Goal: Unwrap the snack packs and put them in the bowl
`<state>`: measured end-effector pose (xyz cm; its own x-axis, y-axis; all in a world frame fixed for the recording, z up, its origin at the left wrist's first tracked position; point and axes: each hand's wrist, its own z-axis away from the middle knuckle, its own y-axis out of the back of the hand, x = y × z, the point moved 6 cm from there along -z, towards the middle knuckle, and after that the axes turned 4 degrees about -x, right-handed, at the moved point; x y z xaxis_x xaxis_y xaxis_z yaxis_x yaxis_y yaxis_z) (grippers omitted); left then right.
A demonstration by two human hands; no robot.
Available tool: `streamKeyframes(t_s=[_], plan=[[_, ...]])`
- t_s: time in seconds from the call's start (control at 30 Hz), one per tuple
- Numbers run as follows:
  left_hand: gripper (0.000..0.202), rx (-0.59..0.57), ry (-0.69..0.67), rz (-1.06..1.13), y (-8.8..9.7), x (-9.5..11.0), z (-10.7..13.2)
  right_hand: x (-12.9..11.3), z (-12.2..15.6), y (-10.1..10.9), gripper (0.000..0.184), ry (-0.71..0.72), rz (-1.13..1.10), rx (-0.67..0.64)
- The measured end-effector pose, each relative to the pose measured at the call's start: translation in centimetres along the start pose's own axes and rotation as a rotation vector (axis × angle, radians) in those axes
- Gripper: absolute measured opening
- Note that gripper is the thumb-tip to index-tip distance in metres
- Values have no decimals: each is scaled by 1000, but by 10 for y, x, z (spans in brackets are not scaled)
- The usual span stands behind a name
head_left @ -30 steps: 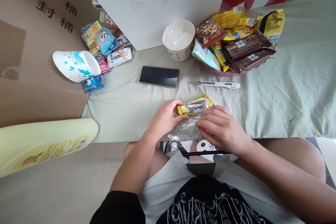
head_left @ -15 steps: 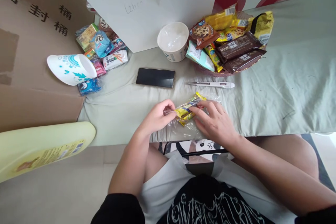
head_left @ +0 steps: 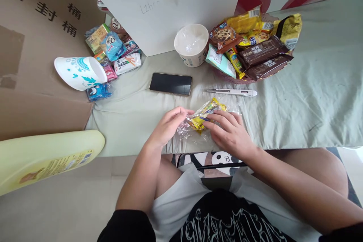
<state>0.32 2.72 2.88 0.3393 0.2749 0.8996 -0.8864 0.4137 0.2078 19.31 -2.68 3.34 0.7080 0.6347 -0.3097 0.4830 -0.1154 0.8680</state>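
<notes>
A yellow snack bar (head_left: 204,114) lies inside a clear plastic bag (head_left: 190,133) near the front edge of the pale green cloth (head_left: 297,113). My left hand (head_left: 168,126) pinches the left end of the bag, fingers curled round it. From the right, my right hand (head_left: 230,133) comes over the bag, its fingers pressed on the bar and the plastic. Both hands touch the same bag.
A black phone (head_left: 171,83) and a white pen (head_left: 231,92) lie just beyond my hands. Behind stand a paper bowl (head_left: 191,44), a basket of snack packets (head_left: 249,51), a tipped white cup (head_left: 79,72) with small packets, a white box and cardboard (head_left: 34,45).
The snack bar has gone from lying on top of the plastic to sitting inside the bag. Both hands shifted slightly and keep their hold on the bag.
</notes>
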Motion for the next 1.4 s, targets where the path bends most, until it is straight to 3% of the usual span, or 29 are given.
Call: streamKeyframes(t_s=[0.1,0.13,0.23,0.33,0.4,0.53,0.63,0.7,0.8,0.9,1.1,1.23,1.4], plan=[[23,235,-288,-330,7,18,5,0,0,-1,34,0,0,1],[27,264,-380,-426,4,23,7,-1,-1,0,32,6,12,12],[35,110,-477,-570,-12,26,5,-4,-2,1,20,61,11,19],[17,-41,-408,-598,-19,20,2,-4,-3,0,16,95,-48,-30],[6,-49,-381,-579,-16,18,2,-3,-3,2,17,84,-72,-39],[18,77,-316,-411,-5,14,2,-10,2,13,18,183,-142,67],[26,139,-191,-115,-1,7,0,-17,5,10,20,244,-191,43],[32,101,-76,137,-3,2,-2,-16,3,4,23,189,-153,10],[40,-55,90,525,-14,-2,-3,-8,1,-5,35,59,-59,-32],[41,-171,172,765,-22,-1,-2,1,1,-11,48,-11,-41,-72],[37,-188,234,788,-34,-11,-9,13,-1,-6,55,27,-156,73],[34,-123,275,816,-37,-15,-16,16,-4,-9,53,18,-179,29],[31,-183,103,824,-40,-6,-16,16,-8,-12,43,-20,-211,4]])
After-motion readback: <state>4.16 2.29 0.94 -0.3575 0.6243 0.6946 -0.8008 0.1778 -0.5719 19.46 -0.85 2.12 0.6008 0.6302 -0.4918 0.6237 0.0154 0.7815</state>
